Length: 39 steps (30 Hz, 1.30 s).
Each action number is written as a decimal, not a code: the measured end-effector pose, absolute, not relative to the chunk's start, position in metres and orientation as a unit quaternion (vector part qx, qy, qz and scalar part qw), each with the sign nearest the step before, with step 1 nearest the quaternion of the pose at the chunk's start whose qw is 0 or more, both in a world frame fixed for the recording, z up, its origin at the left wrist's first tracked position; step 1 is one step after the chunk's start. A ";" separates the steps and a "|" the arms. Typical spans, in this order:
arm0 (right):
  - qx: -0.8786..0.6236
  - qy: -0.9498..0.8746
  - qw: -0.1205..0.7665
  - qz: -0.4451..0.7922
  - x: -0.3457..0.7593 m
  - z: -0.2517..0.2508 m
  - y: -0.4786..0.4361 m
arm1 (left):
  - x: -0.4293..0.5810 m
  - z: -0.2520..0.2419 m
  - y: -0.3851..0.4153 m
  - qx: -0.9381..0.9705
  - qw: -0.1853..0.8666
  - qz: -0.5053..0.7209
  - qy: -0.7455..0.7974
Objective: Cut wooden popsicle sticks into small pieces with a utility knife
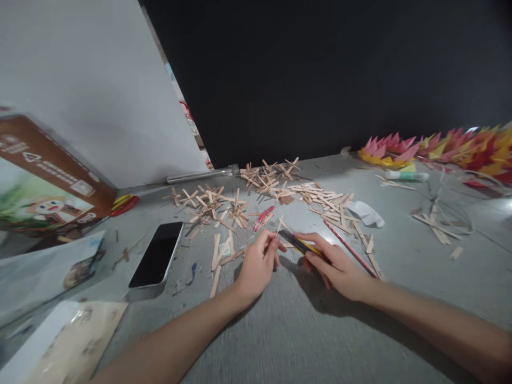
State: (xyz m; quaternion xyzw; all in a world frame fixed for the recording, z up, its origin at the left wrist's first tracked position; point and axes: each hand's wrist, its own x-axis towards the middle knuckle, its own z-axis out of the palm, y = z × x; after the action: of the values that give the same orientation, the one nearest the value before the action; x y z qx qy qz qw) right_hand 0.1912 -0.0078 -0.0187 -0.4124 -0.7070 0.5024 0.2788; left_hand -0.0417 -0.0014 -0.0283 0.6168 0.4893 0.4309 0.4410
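My left hand (256, 266) is closed, thumb pressed to fingers, pinching a thin wooden stick (279, 224) whose tip shows above them. In my right hand (342, 269) is a black and yellow utility knife (295, 242), its front end angled toward the left fingertips. Whether it touches the stick I cannot tell. Beyond the hands lie a red-handled item (263, 217) and a pile of loose popsicle sticks (324, 197). Crossed stick pieces (208, 202) are heaped at the left. A red pencil-like rod (348, 246) rests beside my right hand.
A smartphone (158, 253) lies at the left, near a brown printed box (56, 176) and a plastic packet (76, 341). Crumpled tissue (366, 213), a glue stick (406, 176) and pink and yellow paper shapes (390, 149) are at the right. A black panel (328, 74) stands behind.
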 end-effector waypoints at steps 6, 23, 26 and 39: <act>-0.402 -0.691 0.287 0.527 0.192 -0.022 -0.007 | -0.039 -0.025 0.001 0.585 0.490 0.456 0.457; -0.400 -0.684 0.289 0.537 0.193 -0.019 -0.007 | -0.039 -0.019 0.006 0.535 0.572 0.459 0.419; -0.402 -0.687 0.289 0.532 0.192 -0.019 -0.007 | -0.037 -0.018 0.003 0.529 0.569 0.458 0.433; -0.399 -0.705 0.275 0.518 0.192 -0.021 -0.006 | -0.037 -0.015 0.001 0.530 0.539 0.464 0.463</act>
State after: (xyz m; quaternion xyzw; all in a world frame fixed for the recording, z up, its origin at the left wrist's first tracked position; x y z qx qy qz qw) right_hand 0.1920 -0.0056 -0.0212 -0.3985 -0.7053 0.5179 0.2747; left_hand -0.0369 0.0006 -0.0153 0.5296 0.4627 0.4637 0.5389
